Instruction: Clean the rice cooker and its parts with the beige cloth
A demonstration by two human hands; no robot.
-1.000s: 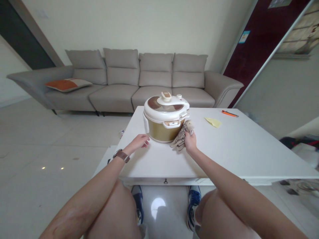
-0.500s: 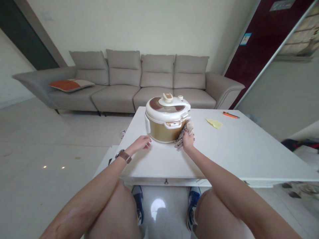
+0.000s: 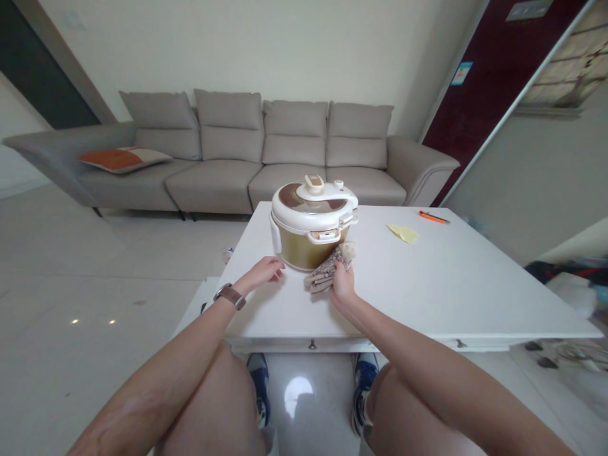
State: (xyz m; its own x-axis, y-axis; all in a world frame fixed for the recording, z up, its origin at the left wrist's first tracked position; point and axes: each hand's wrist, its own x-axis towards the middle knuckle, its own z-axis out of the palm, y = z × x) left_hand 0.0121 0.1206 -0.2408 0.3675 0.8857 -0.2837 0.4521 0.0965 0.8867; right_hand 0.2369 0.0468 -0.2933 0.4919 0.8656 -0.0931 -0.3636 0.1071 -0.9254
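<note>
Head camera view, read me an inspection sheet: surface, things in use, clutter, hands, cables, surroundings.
Surface: white table, drawer knob on its near side.
Things in use: lidded cooker, upright toward the table's far left; patterned cloth, bunched at the cooker's lower front right.
Clutter: yellow scrap and orange tool lie on the table, right of the cooker.
Hands: right hand grips the cloth; left hand is near the cooker's lower left, holding nothing visible.
Cables: pale coils on the floor at right, possibly cable; too blurred to tell.
Surroundings: grey sofa with an orange-and-white cushion, beyond the table.
</note>
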